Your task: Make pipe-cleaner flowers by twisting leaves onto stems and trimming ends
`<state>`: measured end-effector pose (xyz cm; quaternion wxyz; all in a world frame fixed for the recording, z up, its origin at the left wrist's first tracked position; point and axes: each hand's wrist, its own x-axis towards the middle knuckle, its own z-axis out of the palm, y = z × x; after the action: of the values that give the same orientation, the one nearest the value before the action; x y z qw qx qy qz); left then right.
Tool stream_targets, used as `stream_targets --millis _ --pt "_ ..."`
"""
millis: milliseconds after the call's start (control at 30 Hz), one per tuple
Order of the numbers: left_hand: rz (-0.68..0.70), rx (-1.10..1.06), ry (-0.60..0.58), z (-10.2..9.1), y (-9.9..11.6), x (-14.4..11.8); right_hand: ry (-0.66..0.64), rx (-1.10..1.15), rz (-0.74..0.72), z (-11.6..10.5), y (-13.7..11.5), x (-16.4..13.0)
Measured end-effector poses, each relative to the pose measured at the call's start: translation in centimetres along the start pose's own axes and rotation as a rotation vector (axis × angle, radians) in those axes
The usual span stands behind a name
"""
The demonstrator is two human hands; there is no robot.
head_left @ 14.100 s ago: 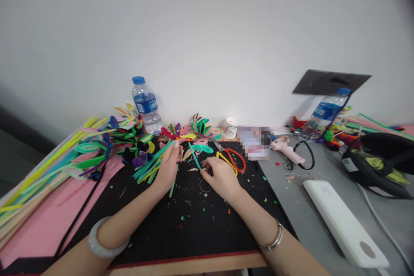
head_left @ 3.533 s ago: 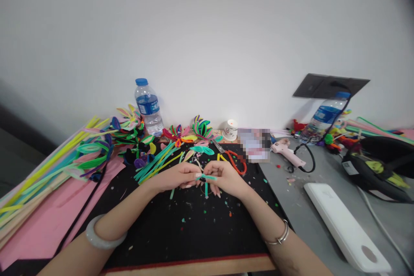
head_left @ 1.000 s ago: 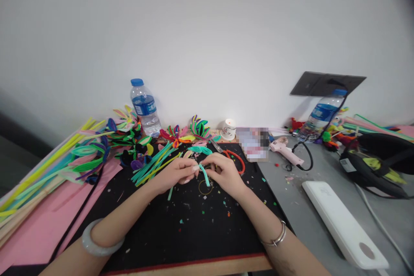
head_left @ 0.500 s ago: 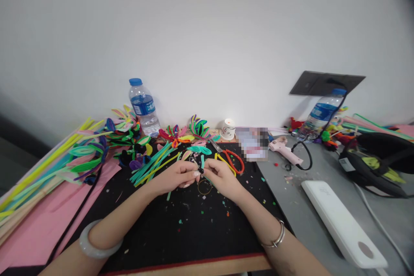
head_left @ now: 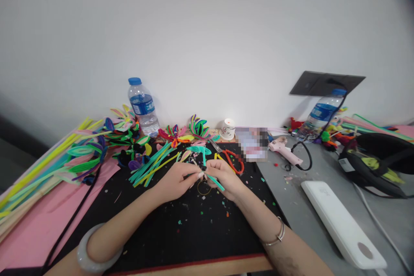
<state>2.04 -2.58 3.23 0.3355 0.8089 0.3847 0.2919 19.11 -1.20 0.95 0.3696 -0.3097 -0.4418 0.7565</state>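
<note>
Above the black mat [head_left: 181, 233], my left hand [head_left: 181, 179] and my right hand [head_left: 224, 179] meet at their fingertips. Both are closed on a teal pipe cleaner [head_left: 216, 182], bent so that one end points up and the other lies across my right fingers. A small black piece [head_left: 204, 168] sits at the bend, between the fingertips; its kind I cannot make out. Just under the hands a thin ring [head_left: 203, 188] lies on the mat. Beyond them are a teal looped petal [head_left: 199, 150] and orange-handled scissors [head_left: 233, 161].
Teal and yellow pipe cleaners [head_left: 153, 168] lie left of the hands. Finished colourful flowers [head_left: 176, 136] line the wall beside a water bottle [head_left: 142, 105] and a paper cup [head_left: 227, 129]. To the right are a pink glue gun [head_left: 286, 151], a white power bank [head_left: 343, 224] and a black visor [head_left: 371, 164].
The teal pipe cleaner has turned between my fingers: its lower end now slants right across my right hand, and its upper end stands higher. My left hand has shifted slightly.
</note>
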Motion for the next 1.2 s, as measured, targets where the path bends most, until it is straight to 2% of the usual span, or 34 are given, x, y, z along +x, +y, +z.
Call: stream_targets --millis 133,267,367,467,600,700,833,967,1200 --pt "-0.041 -0.111 0.083 0.2 -0.3 0.1 -0.014 0.086 -0.007 -0.2 -0.4 0.0" --pt "-0.082 -0.309 0.242 0.3 -0.7 0.3 0.075 0.139 -0.109 -0.4 -0.6 0.2" --pt "-0.128 -0.474 0.315 0.5 -1.0 0.3 0.094 0.036 -0.191 -0.3 -0.4 0.3" --pt "-0.176 -0.596 0.337 1.0 -1.4 0.3 0.069 -0.116 -0.244 0.2 -0.1 0.3" --pt "-0.272 -0.686 0.374 1.6 -1.9 0.2 0.066 -0.238 -0.250 0.6 0.2 0.3" --pt "-0.282 -0.725 0.410 1.7 -1.9 0.2 0.104 -0.290 -0.245 0.3 0.3 0.4" --pt "-0.259 -0.794 0.425 1.6 -1.8 0.3 0.151 -0.330 -0.259 -0.2 0.3 0.6" --pt "-0.288 -0.978 0.414 1.7 -1.8 0.4 0.174 -0.357 -0.256 -0.4 0.3 0.6" --pt "-0.335 -1.265 0.241 0.7 -1.4 0.4 0.211 -0.366 -0.249 -0.4 -0.1 0.5"
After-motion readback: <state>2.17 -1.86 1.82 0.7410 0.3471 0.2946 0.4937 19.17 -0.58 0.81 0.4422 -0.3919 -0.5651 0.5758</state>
